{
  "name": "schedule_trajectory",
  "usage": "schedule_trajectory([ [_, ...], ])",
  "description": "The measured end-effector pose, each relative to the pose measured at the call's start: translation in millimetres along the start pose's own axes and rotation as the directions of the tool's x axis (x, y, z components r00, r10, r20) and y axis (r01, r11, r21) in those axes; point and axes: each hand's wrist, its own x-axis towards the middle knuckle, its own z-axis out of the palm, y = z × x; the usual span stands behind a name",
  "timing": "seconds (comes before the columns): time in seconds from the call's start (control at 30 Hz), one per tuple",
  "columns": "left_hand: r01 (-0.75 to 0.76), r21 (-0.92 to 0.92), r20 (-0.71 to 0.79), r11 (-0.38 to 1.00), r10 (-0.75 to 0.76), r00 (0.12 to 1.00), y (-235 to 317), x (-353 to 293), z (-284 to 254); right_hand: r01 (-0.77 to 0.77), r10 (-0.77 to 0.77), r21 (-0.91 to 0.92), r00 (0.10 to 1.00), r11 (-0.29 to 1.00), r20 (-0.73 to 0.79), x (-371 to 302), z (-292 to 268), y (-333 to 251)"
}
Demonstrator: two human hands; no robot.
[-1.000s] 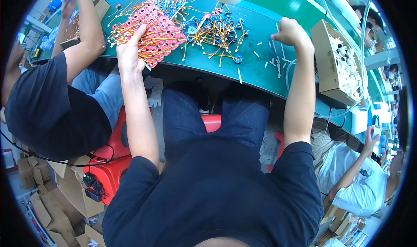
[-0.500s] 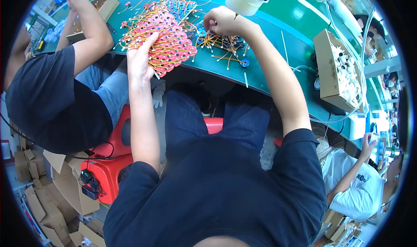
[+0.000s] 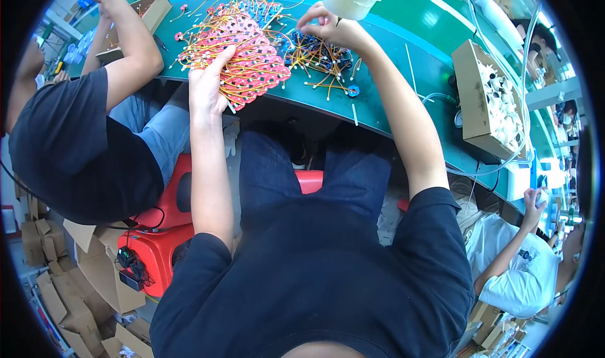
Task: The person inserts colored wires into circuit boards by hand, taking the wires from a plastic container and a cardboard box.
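in the head view, the left hand (image 3: 208, 90) is keeping a firm grip on a pink panel of small boards (image 3: 265, 74) with orange wires, its thumb pressing on top. the right hand (image 3: 333, 32) is bending its fingers above a pile of blue wired parts (image 3: 310, 51); whether it is pinching anything, i cannot tell. both arms are stretching forward, the right one slanting inward. the panel is overhanging the near edge of the desk (image 3: 372, 104); a whitish container (image 3: 353, 2) is crowding the right hand, while green surface is lying open between the right forearm and a cardboard box (image 3: 471, 100).
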Motion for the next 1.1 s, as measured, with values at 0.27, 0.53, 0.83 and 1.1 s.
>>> schedule_trajectory([
  [0.27, 0.007, 0.002, 0.105, 1.000, -0.007, 0.994, -4.5, -10.2, 11.0, -0.427, 0.335, -0.178, 0.857, 0.886, -0.392, -37.0, -53.1, 4.5],
  [0.53, 0.138, 0.018, 0.252, 0.990, -0.138, 0.958, -24.2, -15.4, 35.1, -0.282, 0.177, -0.348, 0.936, 0.894, -0.304, -70.9, -58.9, 9.7],
  [0.83, 0.249, -0.115, 0.358, 0.962, -0.194, 0.913, -30.0, -2.2, 70.0, -0.323, 0.325, 0.851, 0.926, 0.414, 0.193, -32.7, -31.5, 18.9],
  [1.1, 0.610, -0.410, 0.665, 0.679, -0.235, 0.709, -32.3, 16.4, 50.2, -0.366, 0.467, 0.810, 0.875, 0.458, 0.131, -29.9, -26.0, 8.8],
])
